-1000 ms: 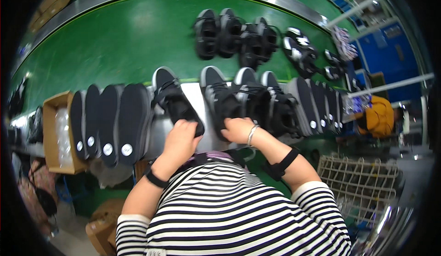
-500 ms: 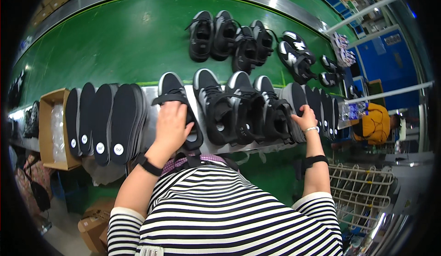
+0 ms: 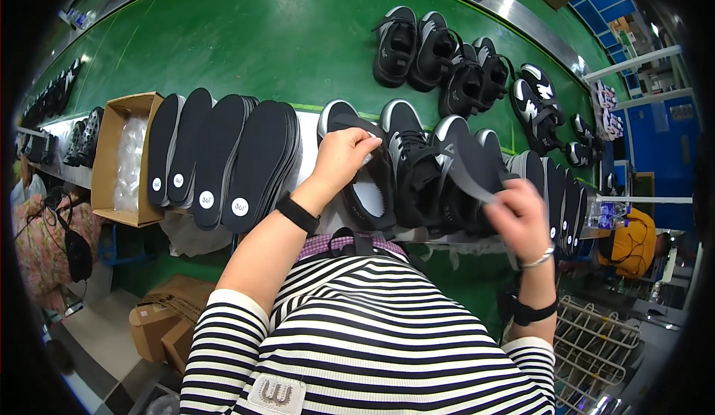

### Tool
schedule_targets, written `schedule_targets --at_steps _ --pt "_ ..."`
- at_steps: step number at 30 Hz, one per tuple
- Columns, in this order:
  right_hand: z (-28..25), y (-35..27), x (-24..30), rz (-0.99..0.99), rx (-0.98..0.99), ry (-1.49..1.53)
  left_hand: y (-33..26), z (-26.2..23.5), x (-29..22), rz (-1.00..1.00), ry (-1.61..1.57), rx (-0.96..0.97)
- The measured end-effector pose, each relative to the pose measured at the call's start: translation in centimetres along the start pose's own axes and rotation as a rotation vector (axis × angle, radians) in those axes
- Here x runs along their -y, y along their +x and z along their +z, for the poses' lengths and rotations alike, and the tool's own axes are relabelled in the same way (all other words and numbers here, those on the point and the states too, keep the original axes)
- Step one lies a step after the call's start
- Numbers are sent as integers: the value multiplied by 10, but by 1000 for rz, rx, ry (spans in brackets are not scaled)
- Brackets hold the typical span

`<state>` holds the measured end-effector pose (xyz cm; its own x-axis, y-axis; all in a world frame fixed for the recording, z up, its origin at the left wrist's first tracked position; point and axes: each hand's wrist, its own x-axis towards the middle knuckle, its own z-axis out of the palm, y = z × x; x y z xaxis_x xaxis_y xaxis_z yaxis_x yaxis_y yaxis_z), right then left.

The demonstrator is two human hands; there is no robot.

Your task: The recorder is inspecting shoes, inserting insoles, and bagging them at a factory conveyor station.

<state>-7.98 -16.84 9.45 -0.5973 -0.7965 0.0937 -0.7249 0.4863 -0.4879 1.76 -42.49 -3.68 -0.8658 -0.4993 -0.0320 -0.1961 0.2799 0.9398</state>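
Observation:
My left hand [image 3: 344, 160] pinches the tongue of the leftmost black shoe [image 3: 381, 214] in the near row and holds it back. The shoe's pale inside shows through its opening. My right hand [image 3: 523, 220], slightly blurred, grips one end of a thin dark insole [image 3: 471, 168]. The insole is bent and hangs over the shoes to the right of the row. Beside the held shoe stand several more black shoes with grey toes, such as a laced shoe [image 3: 412, 166]. Insole stacks [image 3: 261, 166] with round white stickers lie left of my left hand; further insoles [image 3: 530, 168] stand beyond my right hand.
More black shoes [image 3: 396, 46] sit farther back on the green belt [image 3: 246, 50]. An open cardboard box [image 3: 112, 154] with clear plastic is at the left. A wire rack [image 3: 596, 340] stands low at the right. Other people are at both sides.
My right hand has lifted an insole from the right-hand stack and brought it toward the shoes. My left hand has drawn the shoe's tongue back. The view has shifted, moving everything rightward.

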Motion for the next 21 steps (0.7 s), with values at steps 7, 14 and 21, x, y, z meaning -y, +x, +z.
schedule_targets --at_steps 7,14,21 --pt "123 47 75 -38 499 -426 5 6 5 -91 -84 -7" --pt "166 42 66 -41 237 -425 4 8 7 -147 -108 -28" --pt "108 33 79 51 511 -450 2 5 4 -161 -93 -12"
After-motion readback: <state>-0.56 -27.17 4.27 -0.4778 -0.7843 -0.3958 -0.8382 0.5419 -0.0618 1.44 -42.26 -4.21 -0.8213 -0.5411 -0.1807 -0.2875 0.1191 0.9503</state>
